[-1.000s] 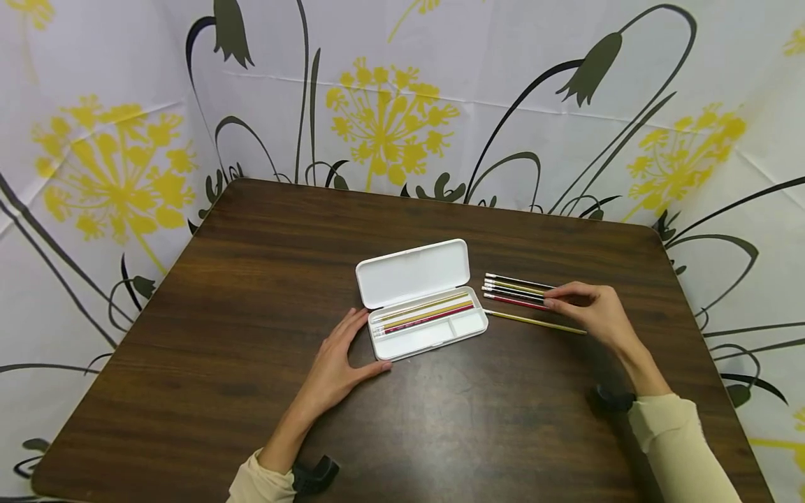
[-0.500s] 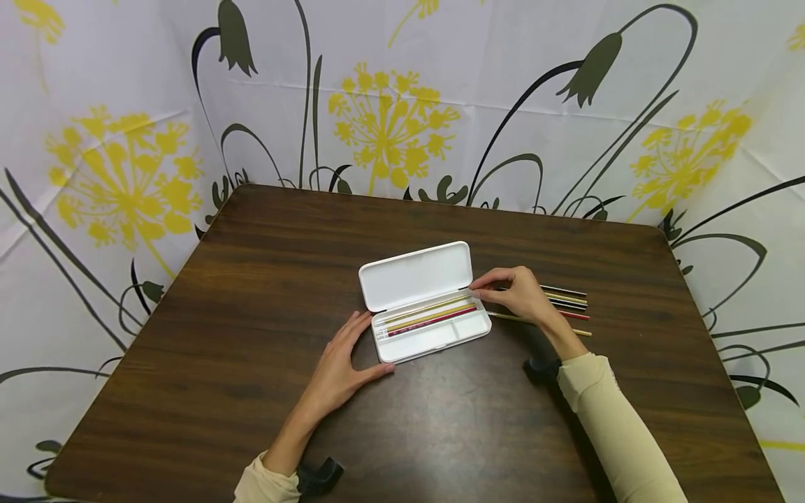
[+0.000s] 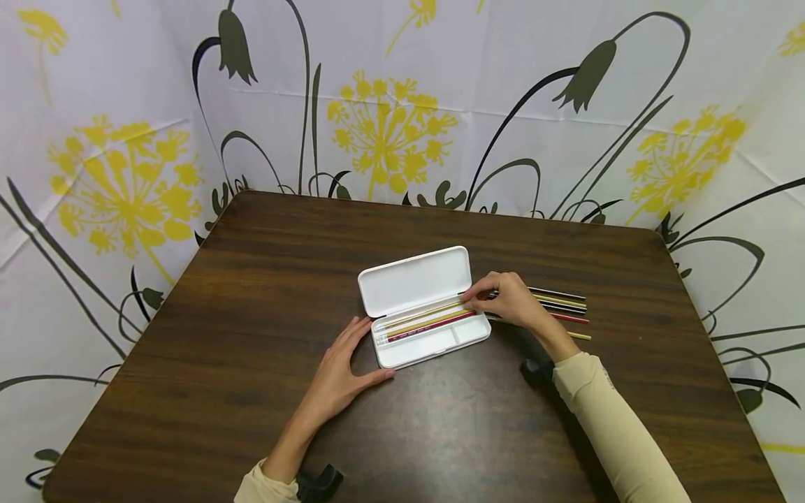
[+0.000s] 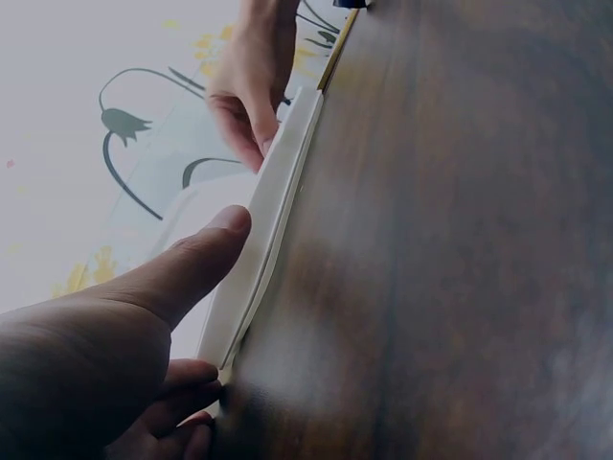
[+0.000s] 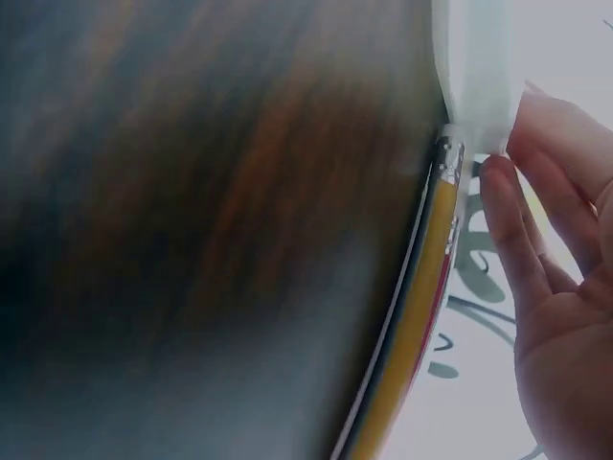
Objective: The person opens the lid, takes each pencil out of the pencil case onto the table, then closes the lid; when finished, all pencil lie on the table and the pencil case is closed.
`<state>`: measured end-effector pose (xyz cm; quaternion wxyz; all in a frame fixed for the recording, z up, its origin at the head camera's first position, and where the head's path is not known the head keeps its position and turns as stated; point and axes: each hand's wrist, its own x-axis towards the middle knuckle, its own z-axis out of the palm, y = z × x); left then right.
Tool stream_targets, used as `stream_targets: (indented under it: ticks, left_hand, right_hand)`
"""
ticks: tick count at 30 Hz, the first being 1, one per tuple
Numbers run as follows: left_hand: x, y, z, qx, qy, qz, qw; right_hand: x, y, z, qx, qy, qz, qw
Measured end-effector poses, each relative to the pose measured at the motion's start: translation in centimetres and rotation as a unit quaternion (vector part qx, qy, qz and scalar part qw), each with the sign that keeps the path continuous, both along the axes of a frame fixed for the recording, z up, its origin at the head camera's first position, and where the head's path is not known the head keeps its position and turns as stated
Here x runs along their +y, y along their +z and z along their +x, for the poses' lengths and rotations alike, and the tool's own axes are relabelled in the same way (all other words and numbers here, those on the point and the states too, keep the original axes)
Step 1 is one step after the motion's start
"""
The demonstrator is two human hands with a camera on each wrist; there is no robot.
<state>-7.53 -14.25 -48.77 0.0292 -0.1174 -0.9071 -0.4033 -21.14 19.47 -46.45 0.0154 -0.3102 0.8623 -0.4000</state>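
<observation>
A white pencil case (image 3: pixel 472 332) lies with its lid (image 3: pixel 415 279) raised at the back. Inside, a gold pencil (image 3: pixel 420 317) lies farthest back, near another gold one and a red pencil (image 3: pixel 428 326). My left hand (image 3: pixel 336 377) holds the case across its left end, thumb along the front wall and fingers by the back corner. Over the right end, my right hand (image 3: pixel 509 304) pinches the tip of the rear gold pencil; its fingertips hide that tip. In the right wrist view, the thumb and fingers of the right hand (image 5: pixel 565 240) reach past the case's end.
Several loose pencils (image 3: pixel 562 304), black, gold and red, lie right of the case, partly under the right hand. One gold pencil (image 3: pixel 580 336) lies apart, nearer the front. The dark wooden table (image 3: pixel 264 265) backs onto a flower-patterned cloth (image 3: pixel 283 105).
My right hand has left the loose pencils, moved left to the case, then lowered slightly onto the pencil tips inside. My left hand has stayed at the case's left end.
</observation>
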Motion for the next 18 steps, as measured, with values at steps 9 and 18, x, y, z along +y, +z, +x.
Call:
stream_targets:
  ticks: [9,18]
  left_hand:
    - [0.0,0.0,0.1,0.005,0.001,0.004,1.0]
    - [0.1,0.0,0.0,-0.001,0.005,0.002,1.0]
  right_hand:
    - [-0.8,0.2,0.1,0.052,0.045,0.073,0.995]
    - [-1.4,1.2,0.3,0.071,0.074,0.153,0.983]
